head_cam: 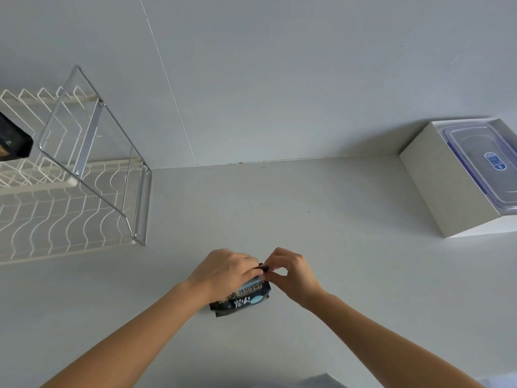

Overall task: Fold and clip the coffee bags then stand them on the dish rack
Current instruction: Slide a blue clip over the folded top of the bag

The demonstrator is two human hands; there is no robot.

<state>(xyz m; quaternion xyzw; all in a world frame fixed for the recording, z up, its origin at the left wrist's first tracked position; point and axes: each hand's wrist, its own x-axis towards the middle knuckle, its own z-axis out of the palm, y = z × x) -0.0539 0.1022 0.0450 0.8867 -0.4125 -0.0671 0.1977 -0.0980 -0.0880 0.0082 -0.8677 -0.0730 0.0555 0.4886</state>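
A black coffee bag (243,299) with pale blue and gold print lies on the grey counter near its front middle. My left hand (223,271) covers the bag's upper left part and grips its top edge. My right hand (291,271) pinches the same top edge from the right, fingers curled around a small dark piece (264,268) that may be a clip or the folded edge. The white wire dish rack (64,219) stands at the far left. Another dark bag (12,141) sits on the rack at the left edge of view.
A chrome wire frame (92,152) leans over the rack's right end. At the back right stands an open white box (447,191) holding a clear plastic container with a blue-trimmed lid (484,163). A pale wall runs behind the counter.
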